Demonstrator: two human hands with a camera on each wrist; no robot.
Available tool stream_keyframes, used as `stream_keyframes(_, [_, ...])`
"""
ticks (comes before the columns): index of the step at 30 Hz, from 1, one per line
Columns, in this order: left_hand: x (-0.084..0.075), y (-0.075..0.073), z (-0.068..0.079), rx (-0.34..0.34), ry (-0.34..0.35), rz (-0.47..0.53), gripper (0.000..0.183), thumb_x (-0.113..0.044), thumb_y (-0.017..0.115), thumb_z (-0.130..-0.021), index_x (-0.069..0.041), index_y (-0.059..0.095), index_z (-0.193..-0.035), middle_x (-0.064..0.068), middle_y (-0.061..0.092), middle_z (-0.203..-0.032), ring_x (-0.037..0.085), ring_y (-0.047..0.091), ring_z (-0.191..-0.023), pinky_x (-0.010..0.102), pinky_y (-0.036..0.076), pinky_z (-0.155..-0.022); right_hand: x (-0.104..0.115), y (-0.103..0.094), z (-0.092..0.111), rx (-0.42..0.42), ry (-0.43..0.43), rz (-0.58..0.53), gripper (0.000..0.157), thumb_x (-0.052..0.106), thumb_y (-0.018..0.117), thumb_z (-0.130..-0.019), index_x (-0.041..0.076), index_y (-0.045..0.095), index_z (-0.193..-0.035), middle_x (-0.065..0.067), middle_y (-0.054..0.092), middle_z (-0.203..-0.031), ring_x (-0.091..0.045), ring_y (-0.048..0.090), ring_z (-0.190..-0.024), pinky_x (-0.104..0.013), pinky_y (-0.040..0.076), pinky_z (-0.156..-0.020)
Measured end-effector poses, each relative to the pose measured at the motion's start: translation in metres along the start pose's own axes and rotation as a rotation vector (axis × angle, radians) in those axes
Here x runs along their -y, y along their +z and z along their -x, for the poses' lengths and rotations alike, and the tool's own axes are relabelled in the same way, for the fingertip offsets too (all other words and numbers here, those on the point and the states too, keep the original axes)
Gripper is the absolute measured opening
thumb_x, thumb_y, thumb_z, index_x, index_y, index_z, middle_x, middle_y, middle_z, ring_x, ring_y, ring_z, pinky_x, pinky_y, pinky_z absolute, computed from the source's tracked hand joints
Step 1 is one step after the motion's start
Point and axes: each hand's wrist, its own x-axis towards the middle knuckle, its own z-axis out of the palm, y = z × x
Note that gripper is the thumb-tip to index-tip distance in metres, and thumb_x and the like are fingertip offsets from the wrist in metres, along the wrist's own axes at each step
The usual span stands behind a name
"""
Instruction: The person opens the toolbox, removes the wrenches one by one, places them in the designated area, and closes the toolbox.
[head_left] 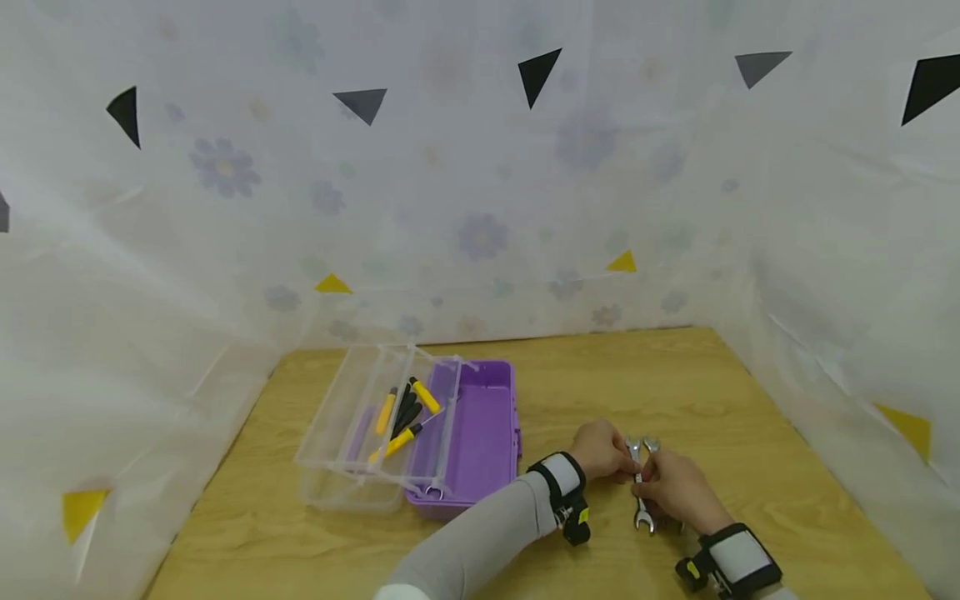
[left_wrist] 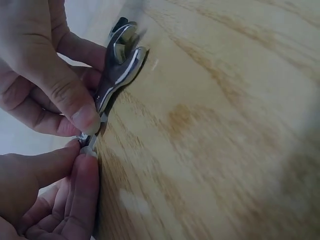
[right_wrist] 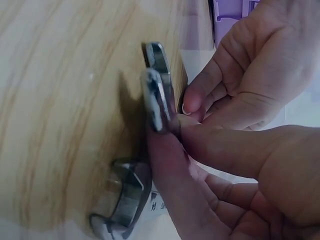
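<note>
Silver open-ended wrenches (head_left: 644, 520) are at the right of the table between both hands. My right hand (head_left: 681, 492) pinches a wrench (left_wrist: 117, 75) between thumb and fingers, its forked end sticking out past them. In the right wrist view a wrench end (right_wrist: 159, 95) shows beyond the right fingertips, and another forked end (right_wrist: 125, 200) lies lower. With thumb and index finger, my left hand (head_left: 598, 452) pinches a small whitish strip (left_wrist: 90, 149) against the wrench shanks. What that strip is made of cannot be made out. Fingers hide the middle of the wrenches.
A purple toolbox (head_left: 483, 433) stands left of the hands with its clear lid (head_left: 322, 450) folded open to the left. Several yellow and black handled tools (head_left: 397, 442) show through the clear plastic. White patterned sheeting (head_left: 480, 183) hangs around the wooden table (head_left: 600, 375).
</note>
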Motion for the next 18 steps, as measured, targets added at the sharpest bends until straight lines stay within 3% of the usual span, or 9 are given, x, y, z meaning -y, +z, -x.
stream_keyframes(5, [-0.0013, -0.0015, 0.0042, 0.008, 0.008, -0.012, 0.019, -0.012, 0.087, -0.086, -0.004, 0.079, -0.070, 0.007, 0.074, -0.064, 0.011, 0.068, -0.053, 0.014, 0.041, -0.048, -0.0003, 0.0011, -0.0007, -0.004, -0.026, 0.061, 0.021, 0.005, 0.080, -0.088, 0.004, 0.060, -0.080, -0.004, 0.061, -0.071, -0.016, 0.059, -0.062, -0.030, 0.048, -0.055])
stream_keyframes(11, [-0.0009, 0.0017, -0.0013, -0.010, 0.099, -0.196, 0.027, -0.020, 0.088, -0.085, -0.007, 0.078, -0.064, -0.006, 0.062, -0.049, 0.000, 0.043, -0.042, 0.014, 0.031, -0.042, 0.0004, -0.0004, -0.0019, -0.012, -0.037, 0.177, 0.024, 0.010, 0.081, -0.088, 0.007, 0.059, -0.080, -0.003, 0.056, -0.072, -0.018, 0.052, -0.063, -0.032, 0.041, -0.056])
stream_keyframes(15, [0.0009, 0.0048, -0.0032, -0.027, 0.121, -0.265, 0.031, -0.024, 0.088, -0.085, -0.009, 0.076, -0.060, -0.011, 0.053, -0.044, 0.000, 0.037, -0.040, 0.014, 0.028, -0.041, -0.0010, 0.0003, -0.0019, -0.014, -0.044, 0.180, 0.021, 0.011, 0.081, -0.089, 0.006, 0.061, -0.083, -0.002, 0.059, -0.075, -0.019, 0.053, -0.066, -0.032, 0.042, -0.058])
stream_keyframes(18, [0.0032, 0.0072, -0.0025, -0.046, 0.106, -0.253, 0.034, -0.025, 0.089, -0.084, -0.010, 0.075, -0.057, -0.013, 0.052, -0.042, 0.000, 0.037, -0.038, 0.015, 0.028, -0.039, -0.0030, 0.0014, -0.0021, -0.014, -0.068, 0.162, 0.020, 0.010, 0.081, -0.089, 0.006, 0.062, -0.084, -0.002, 0.060, -0.076, -0.018, 0.053, -0.067, -0.032, 0.042, -0.058])
